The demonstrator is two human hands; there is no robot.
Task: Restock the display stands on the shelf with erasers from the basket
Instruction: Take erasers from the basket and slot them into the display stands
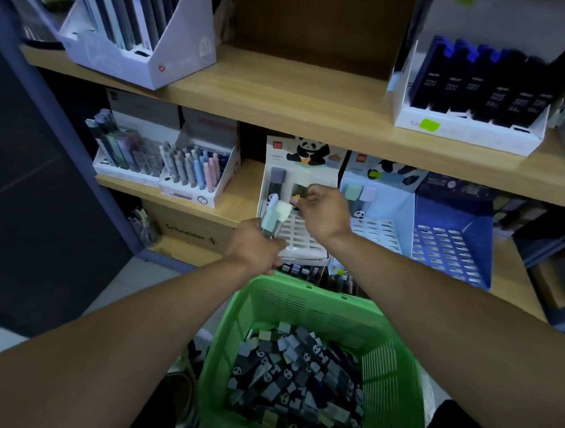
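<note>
Left hand: the left hand (pixel 254 245) is clamped round a small bundle of erasers (pixel 274 216), pale green and lilac ends sticking up, held just in front of the white stand's front edge.
Right hand: the right hand (pixel 323 212) pinches one dark eraser (pixel 299 191) between thumb and fingertips, over the back rows of the white stand (pixel 302 237).
White stand: sits at the front edge of the middle shelf (pixel 240 196); one grey eraster stands in its back left corner, most slots look empty.

Neighbouring stands: a pale blue stand (pixel 380 223) just to the right holds a few pastel erasers at the back; a dark blue stand (pixel 449 248) beyond it looks empty.
Basket: the green basket (pixel 306 310) is below the shelf edge, between the forearms, still heaped with erasers.
Step in hand: likely seating the pinched eraser in a back slot.
Risk, slot: the image is blurred here, so whether the eraser is lined up cannot be told; tilted, it could jam or topple.
Risk, bundle: the loose bundle could slip from the left hand and drop to the floor beside the basket.
Risk, stand: a hard push near the shelf edge could shove the light stand askew.
</note>
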